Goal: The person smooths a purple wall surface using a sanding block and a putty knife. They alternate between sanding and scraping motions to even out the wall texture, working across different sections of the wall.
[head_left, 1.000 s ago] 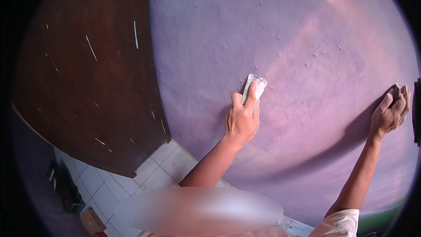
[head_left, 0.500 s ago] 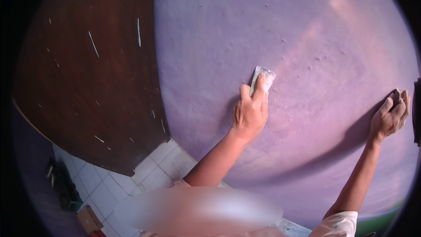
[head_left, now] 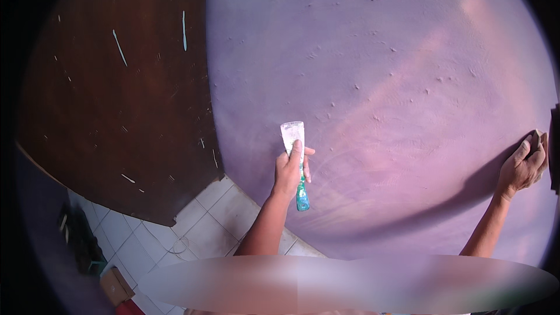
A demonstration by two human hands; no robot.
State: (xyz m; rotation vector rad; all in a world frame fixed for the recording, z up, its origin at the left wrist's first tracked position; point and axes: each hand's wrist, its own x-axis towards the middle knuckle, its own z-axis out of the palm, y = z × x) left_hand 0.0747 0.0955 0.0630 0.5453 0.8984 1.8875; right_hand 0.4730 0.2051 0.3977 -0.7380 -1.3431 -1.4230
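Note:
My left hand (head_left: 289, 172) is closed round a putty knife (head_left: 293, 132), with the thumb lying along its blade. The blade points up and is smeared with whitish paint or filler; the paint-spotted green and blue handle shows below my fingers. Behind it spreads a purple wall (head_left: 361, 35) with small bumps and paler pinkish patches. Whether the blade touches the wall, I cannot tell. Far to the right, my right hand (head_left: 522, 166) is at the wall, fingers curled round a small tan piece (head_left: 537, 135) that they mostly cover. A long shadow falls below that hand.
A dark brown wooden panel (head_left: 128, 111) with pale paint streaks stands at the left, bordering the wall. White floor tiles (head_left: 216, 227) lie below, with a thin looped cord (head_left: 179, 246). At lower left are a cardboard box (head_left: 116, 284) and a dark object (head_left: 81, 239).
My left hand has moved left and down with the putty knife, turning it so the handle shows. My right hand keeps its grip at nearly the same place, slightly lower in view.

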